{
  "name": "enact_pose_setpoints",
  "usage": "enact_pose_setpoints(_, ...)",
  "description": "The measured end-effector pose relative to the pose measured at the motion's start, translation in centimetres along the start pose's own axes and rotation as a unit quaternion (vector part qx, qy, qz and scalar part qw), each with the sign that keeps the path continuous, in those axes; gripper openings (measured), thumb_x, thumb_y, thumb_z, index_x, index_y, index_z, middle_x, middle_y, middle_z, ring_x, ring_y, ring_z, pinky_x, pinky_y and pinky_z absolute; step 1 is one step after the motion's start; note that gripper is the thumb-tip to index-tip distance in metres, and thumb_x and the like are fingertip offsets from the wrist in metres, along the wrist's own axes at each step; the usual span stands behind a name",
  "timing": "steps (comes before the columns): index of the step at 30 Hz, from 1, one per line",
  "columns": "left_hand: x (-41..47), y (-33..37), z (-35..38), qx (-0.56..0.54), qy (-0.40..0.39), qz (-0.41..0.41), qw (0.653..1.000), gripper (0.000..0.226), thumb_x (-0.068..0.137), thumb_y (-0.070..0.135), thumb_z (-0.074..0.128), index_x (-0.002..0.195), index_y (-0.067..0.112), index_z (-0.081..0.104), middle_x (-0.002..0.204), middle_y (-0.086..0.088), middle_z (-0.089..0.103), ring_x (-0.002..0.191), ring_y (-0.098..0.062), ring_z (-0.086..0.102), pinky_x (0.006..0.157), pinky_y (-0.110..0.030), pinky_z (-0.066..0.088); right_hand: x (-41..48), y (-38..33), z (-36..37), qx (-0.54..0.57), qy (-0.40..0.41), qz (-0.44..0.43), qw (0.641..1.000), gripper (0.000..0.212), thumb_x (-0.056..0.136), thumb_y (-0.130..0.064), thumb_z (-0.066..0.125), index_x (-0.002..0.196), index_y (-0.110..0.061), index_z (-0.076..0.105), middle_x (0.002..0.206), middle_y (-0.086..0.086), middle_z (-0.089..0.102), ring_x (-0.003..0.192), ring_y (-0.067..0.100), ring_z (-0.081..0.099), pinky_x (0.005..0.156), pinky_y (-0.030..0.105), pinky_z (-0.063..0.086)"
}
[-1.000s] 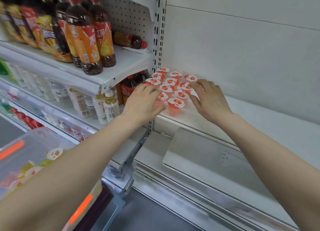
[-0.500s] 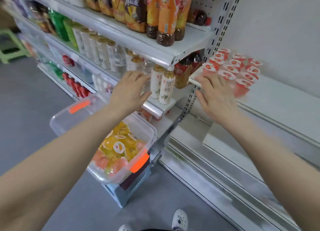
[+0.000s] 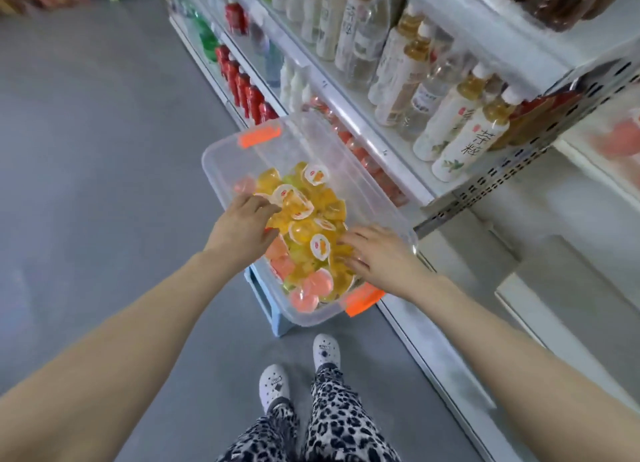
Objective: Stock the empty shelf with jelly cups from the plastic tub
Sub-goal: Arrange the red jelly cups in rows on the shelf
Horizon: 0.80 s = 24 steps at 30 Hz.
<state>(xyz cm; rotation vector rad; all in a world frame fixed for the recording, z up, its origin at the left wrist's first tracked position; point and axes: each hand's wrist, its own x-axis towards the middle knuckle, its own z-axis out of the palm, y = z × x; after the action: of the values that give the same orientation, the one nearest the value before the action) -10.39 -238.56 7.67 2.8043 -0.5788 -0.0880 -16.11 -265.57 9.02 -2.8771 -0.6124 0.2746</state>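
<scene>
- Frame centre: left hand (image 3: 242, 231) and right hand (image 3: 382, 255) in plastic tub (image 3: 221, 156), fingers curled among jelly cups (image 3: 311, 226); hold unclear.
- Right: bottle (image 3: 467, 146) label reads "茶粹".

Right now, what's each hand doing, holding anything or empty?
Left hand: fingers curled onto the jelly cups in the plastic tub; a firm hold cannot be told.
Right hand: open, fingers spread over the cups, holding nothing.

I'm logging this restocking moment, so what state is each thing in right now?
plastic tub: lid off, partly filled, far end bare.
jelly cups: heaped loosely in the tub, sealed, some tipped.
left hand: in the tub, fingers curled on cups.
right hand: in the tub, fingers spread over cups.
drink bottles: upright, capped, on the shelf.
</scene>
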Motion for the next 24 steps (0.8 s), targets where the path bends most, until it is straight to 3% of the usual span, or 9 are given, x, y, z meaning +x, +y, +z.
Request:
enact_pose_setpoints(2, -0.1, -0.5, 1.0, 0.004, 0.022, -0.007, 1.0, 0.03, 0.086, 0.022, 0.069, 0.114, 0.009, 0.07, 0.11, -0.013, 0.067, 0.109, -0.036, 0.056, 0.099, -0.04, 0.042, 2.1, -0.4, 0.9, 0.016, -0.107, -0.002, 0.994, 0.038, 0.088, -0.037, 0.064, 0.125, -0.027, 0.061, 0.126, -0.003, 0.061, 0.12, 0.022, 0.052, 0.1, 0.04, 0.042)
enact_pose_setpoints(5, 0.2, -1.0, 2.3, 0.014, 0.081, 0.022, 0.996, 0.026, 0.083, 0.021, 0.062, 0.103, 0.008, 0.073, 0.098, -0.011, 0.07, 0.097, -0.034, 0.061, 0.095, -0.032, 0.037, 4.8, -0.8, 2.6, 0.022, -0.193, 0.005, 0.981, 0.041, 0.085, -0.033, 0.071, 0.125, -0.031, 0.062, 0.128, -0.001, 0.06, 0.121, 0.022, 0.052, 0.1, 0.038, 0.043)
enact_pose_setpoints(8, 0.4, -1.6, 3.1, 0.01, 0.087, 0.028, 0.996, 0.028, 0.087, 0.023, 0.056, 0.105, 0.01, 0.073, 0.102, -0.008, 0.07, 0.098, -0.031, 0.06, 0.095, -0.037, 0.045, 6.9, -1.8, 4.4, -0.017, -0.289, -0.001, 0.957, 0.051, 0.083, -0.036, 0.073, 0.131, -0.038, 0.057, 0.134, 0.001, 0.053, 0.125, 0.025, 0.049, 0.098, 0.034, 0.043)
enact_pose_setpoints(11, 0.2, -1.7, 3.2, 0.025, 0.073, 0.022, 0.997, 0.035, 0.093, 0.029, 0.045, 0.107, 0.012, 0.073, 0.104, -0.006, 0.07, 0.102, -0.03, 0.059, 0.096, -0.037, 0.046, 8.0, -2.6, 5.0, -0.054, -0.332, -0.025, 0.941, 0.048, 0.085, -0.041, 0.07, 0.13, -0.036, 0.057, 0.131, 0.006, 0.045, 0.125, 0.028, 0.045, 0.095, 0.034, 0.041)
enact_pose_setpoints(15, 0.1, -1.5, 3.2, 0.037, 0.051, 0.011, 0.998, 0.04, 0.097, 0.031, 0.038, 0.108, 0.015, 0.073, 0.105, -0.004, 0.069, 0.106, -0.031, 0.056, 0.096, -0.039, 0.046, 7.9, -2.2, 4.1, -0.049, -0.336, -0.044, 0.939, 0.05, 0.084, -0.047, 0.07, 0.131, -0.039, 0.055, 0.127, 0.004, 0.042, 0.12, 0.027, 0.049, 0.084, 0.032, 0.043)
enact_pose_setpoints(17, 0.2, -1.4, 3.0, 0.046, 0.036, 0.008, 0.998, 0.041, 0.097, 0.032, 0.037, 0.109, 0.015, 0.073, 0.106, -0.004, 0.069, 0.106, -0.031, 0.056, 0.097, -0.039, 0.046, 7.2, -2.1, 3.8, -0.035, -0.33, -0.042, 0.943, 0.052, 0.083, -0.046, 0.072, 0.132, -0.039, 0.053, 0.127, 0.0, 0.04, 0.117, 0.023, 0.05, 0.075, 0.03, 0.037)
enact_pose_setpoints(20, 0.2, -1.2, 2.7, 0.059, 0.018, 0.009, 0.998, 0.045, 0.098, 0.035, 0.034, 0.109, 0.016, 0.073, 0.105, -0.004, 0.07, 0.106, -0.031, 0.056, 0.098, -0.04, 0.046, 6.3, -2.1, 3.8, -0.02, -0.309, -0.048, 0.95, 0.051, 0.083, -0.046, 0.072, 0.129, -0.033, 0.053, 0.125, -0.002, 0.039, 0.114, 0.02, 0.049, 0.074, 0.03, 0.034)
enact_pose_setpoints(24, 0.6, -0.8, 1.9, 0.09, -0.019, 0.007, 0.996, 0.034, 0.099, 0.03, 0.043, 0.121, 0.019, 0.066, 0.117, -0.004, 0.067, 0.117, -0.032, 0.052, 0.106, -0.041, 0.039, 5.9, -1.4, 3.0, 0.114, -0.178, 0.025, 0.977, 0.038, 0.074, -0.048, 0.07, 0.098, -0.025, 0.054, 0.105, -0.006, 0.054, 0.096, 0.02, 0.056, 0.072, 0.032, 0.046)
